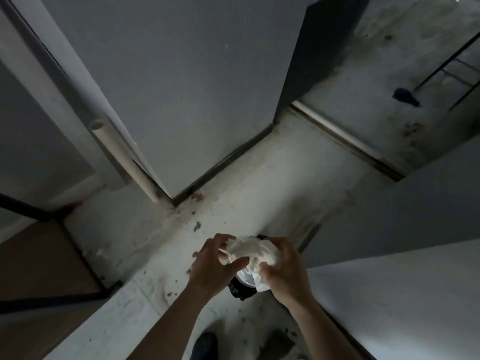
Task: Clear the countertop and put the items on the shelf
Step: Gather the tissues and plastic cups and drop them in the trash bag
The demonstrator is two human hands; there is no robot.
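Note:
I look straight down at a dirty white floor (259, 178). My left hand (211, 263) and my right hand (284, 268) meet at waist height. Both grip a crumpled white paper or wrapper (249, 252) that lies over a clear plastic lidded cup (245, 278). A dark thing, perhaps a black bag (239, 291), hangs just under the cup; most of it is hidden by my hands. No countertop or shelf is in view.
A grey door panel (187, 87) and a white pipe (122, 157) rise ahead. A sliding-door track (345, 141) leads to a stained floor at the upper right. A brown wooden surface (44, 258) lies at the left, a white wall (402, 302) at the right. My dark shoe (206, 344) shows below.

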